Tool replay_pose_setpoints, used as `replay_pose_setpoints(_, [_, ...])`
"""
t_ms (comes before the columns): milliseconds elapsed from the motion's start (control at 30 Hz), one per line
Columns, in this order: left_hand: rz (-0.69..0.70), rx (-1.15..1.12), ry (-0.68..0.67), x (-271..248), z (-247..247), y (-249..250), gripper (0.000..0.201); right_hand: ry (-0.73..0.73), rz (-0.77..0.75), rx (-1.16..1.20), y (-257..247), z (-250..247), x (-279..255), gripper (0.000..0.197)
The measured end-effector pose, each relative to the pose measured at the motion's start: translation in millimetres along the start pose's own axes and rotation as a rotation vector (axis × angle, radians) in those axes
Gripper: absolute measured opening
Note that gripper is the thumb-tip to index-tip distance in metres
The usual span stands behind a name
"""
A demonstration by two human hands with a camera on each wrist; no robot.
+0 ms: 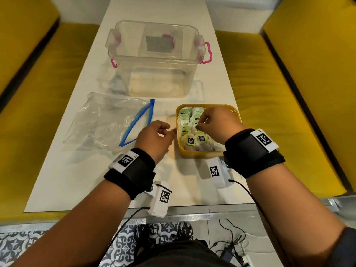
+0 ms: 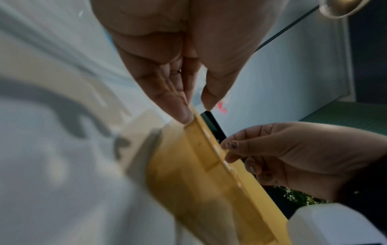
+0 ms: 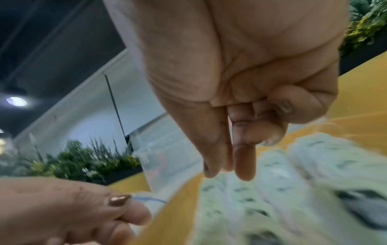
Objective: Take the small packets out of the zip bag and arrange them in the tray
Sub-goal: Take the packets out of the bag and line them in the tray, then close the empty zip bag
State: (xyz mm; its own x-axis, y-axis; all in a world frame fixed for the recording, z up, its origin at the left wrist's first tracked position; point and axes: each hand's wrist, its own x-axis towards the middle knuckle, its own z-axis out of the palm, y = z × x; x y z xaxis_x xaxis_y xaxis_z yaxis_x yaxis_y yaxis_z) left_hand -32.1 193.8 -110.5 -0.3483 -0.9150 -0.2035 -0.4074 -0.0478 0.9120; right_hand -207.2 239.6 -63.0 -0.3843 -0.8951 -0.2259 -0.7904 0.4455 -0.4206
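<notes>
A yellow tray (image 1: 200, 153) (image 2: 188, 174) (image 3: 173, 215) sits on the white table and holds rows of small green packets (image 1: 187, 128) (image 3: 272, 190) standing on edge. To its left lies the clear zip bag (image 1: 100, 124) with its blue zip open, and it looks empty. My left hand (image 1: 172, 131) (image 2: 196, 111) (image 3: 134, 208) has loosely curled fingers, with a fingertip against the tray's left rim. My right hand (image 1: 200, 125) (image 3: 227, 172) (image 2: 232, 152) hovers over the packets. Its thumb and two fingers are pressed together and pointing down, and no packet shows between them.
A clear plastic box (image 1: 154, 58) with pink latches stands behind the tray and bag. Yellow benches (image 1: 289, 93) flank the narrow table (image 1: 77, 170). Cables lie on the patterned floor below the table's near edge.
</notes>
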Motion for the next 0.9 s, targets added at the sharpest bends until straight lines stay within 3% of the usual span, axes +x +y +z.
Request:
replay_pose_setpoints(100, [0.244, 0.204, 0.180, 2.9, -39.9, 4.6, 0.027, 0.030, -0.127, 0.115, -31.4, -4.9, -7.6, 0.017])
replay_pose_setpoints(200, [0.351, 0.589, 0.278, 3.9, -80.6, -1.7, 0.064, 0.022, -0.196, 0.116, -60.7, 4.3, -7.4, 0.015])
replay_pose_setpoints(267, [0.301, 0.808, 0.218, 2.9, -95.0, -13.1, 0.094, 0.016, -0.201, 0.110, -77.4, 13.6, -5.4, 0.014])
replay_pose_setpoints(333, [0.256, 0.935, 0.101, 4.4, -99.7, -24.7, 0.105, -0.005, -0.192, 0.112, -90.6, 22.2, -4.4, 0.019])
replay_pose_setpoints(400, [0.261, 0.991, 0.051, 10.2, -99.3, -34.0, 0.089, -0.024, -0.209, 0.106, -99.9, 30.7, -3.3, 0.031])
replay_pose_setpoints(533, [0.284, 0.869, 0.033, 21.5, -109.6, -32.4, 0.026, -0.031, -0.241, 0.041, -118.9, 51.6, -2.7, 0.072])
replay_pose_setpoints(667, [0.446, 0.707, 0.099, 19.3, -138.8, -17.2, 0.017, 0.077, -0.224, -0.135, -138.0, 64.7, -4.0, 0.102])
replay_pose_setpoints(733, [0.563, 0.590, 0.135, 13.8, -154.7, -8.3, 0.015, 0.145, -0.213, -0.186, -146.6, 61.9, -5.7, 0.094])
replay_pose_setpoints(867, [0.752, 0.386, 0.205, 6.7, -179.4, 11.7, 0.018, 0.332, -0.215, -0.172, -163.8, 46.0, -10.3, 0.019])
replay_pose_setpoints(900, [0.801, 0.380, 0.252, 4.6, -183.3, 16.3, 0.024, 0.376, -0.222, -0.111, -166.7, 40.4, -13.4, 0.013])
